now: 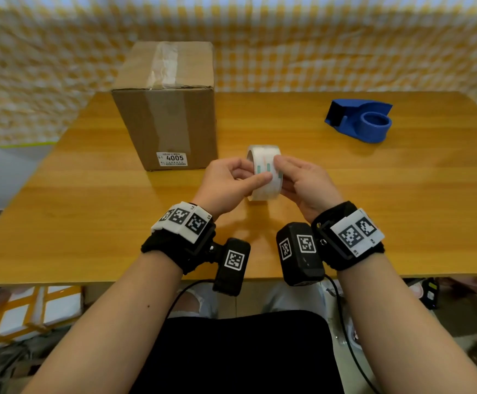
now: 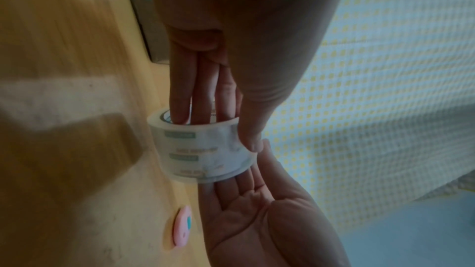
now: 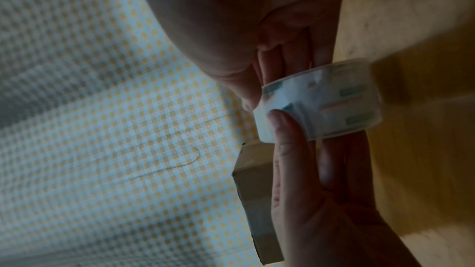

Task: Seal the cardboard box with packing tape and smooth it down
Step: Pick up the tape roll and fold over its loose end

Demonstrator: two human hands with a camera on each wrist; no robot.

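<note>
Holding the tape roll (image 1: 265, 172) above the counter (image 1: 288, 123), near the box (image 1: 166, 103) — left hand (image 1: 225, 183) and right hand (image 1: 305, 183) pinch it, fingers through its core. Light, stiff, slick — best held by the core.

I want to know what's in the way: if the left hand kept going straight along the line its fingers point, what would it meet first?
The left hand already has fingers inside the clear packing tape roll; past that, probably the right hand. Depth is unclear.
</note>
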